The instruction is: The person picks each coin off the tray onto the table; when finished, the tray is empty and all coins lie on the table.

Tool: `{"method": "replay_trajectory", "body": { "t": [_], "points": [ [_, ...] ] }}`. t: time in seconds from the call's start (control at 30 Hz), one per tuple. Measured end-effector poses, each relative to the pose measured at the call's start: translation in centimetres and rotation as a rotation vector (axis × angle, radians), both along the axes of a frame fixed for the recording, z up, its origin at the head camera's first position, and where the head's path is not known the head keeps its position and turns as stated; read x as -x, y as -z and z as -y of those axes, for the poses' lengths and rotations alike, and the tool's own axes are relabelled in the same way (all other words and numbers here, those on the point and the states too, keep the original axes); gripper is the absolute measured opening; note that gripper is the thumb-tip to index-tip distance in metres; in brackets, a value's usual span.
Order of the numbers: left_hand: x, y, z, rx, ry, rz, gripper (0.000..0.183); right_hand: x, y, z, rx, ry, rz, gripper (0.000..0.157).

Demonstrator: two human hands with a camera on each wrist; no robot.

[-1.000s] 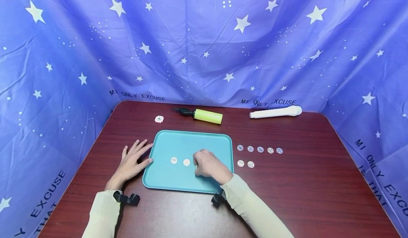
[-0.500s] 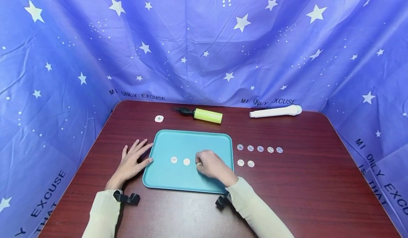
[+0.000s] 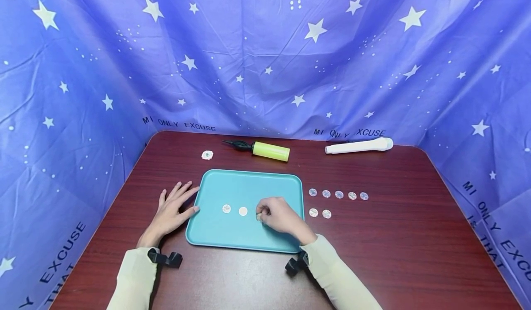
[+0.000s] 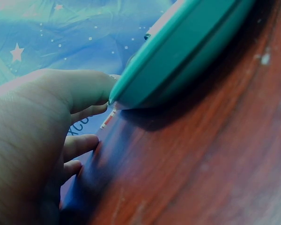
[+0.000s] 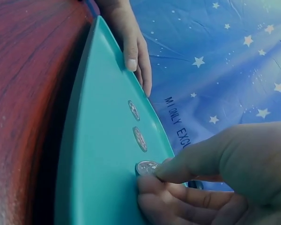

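In the head view, my right hand [image 3: 280, 215] is over the right half of a teal tray [image 3: 244, 178]. Its thumb and fingers pinch a silver coin [image 5: 146, 167] close over the tray's surface, as the right wrist view shows. To the left of that coin, two more coins lie flat on the tray, a middle coin [image 3: 243, 211] and a left coin [image 3: 226, 208]. My left hand [image 3: 170, 213] rests with fingers spread at the tray's left edge, its thumb and index finger touching the rim.
Right of the tray, several coins form a back row [image 3: 339, 194], with two coins [image 3: 320, 213] in front. Behind the tray lie a yellow-green hand pump [image 3: 269, 151], a white wand-like object [image 3: 358, 146] and a small scalloped white piece [image 3: 207, 155]. A starry blue curtain [image 3: 265, 84] surrounds the table.
My right hand has shifted slightly to the right, with the coin in its fingers moving a little the same way. The left hand and the other coins have stayed put.
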State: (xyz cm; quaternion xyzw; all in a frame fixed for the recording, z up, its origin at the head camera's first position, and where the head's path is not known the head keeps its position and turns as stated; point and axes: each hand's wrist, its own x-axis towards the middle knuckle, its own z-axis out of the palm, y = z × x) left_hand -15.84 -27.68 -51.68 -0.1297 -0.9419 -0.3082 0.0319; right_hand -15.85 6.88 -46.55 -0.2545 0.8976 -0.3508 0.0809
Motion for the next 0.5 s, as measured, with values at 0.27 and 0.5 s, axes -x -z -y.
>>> {"method": "replay_trajectory", "body": {
  "t": [0.27, 0.5],
  "points": [
    [0.0, 0.0, -0.1, 0.006, 0.000, -0.002, 0.061, 0.2, 0.4, -1.1, 0.173, 0.044, 0.263, 0.021],
    [-0.1, -0.1, -0.2, 0.004, 0.001, 0.000, 0.061, 0.3, 0.5, -1.8, 0.328, 0.065, 0.404, 0.019]
  ]
}}
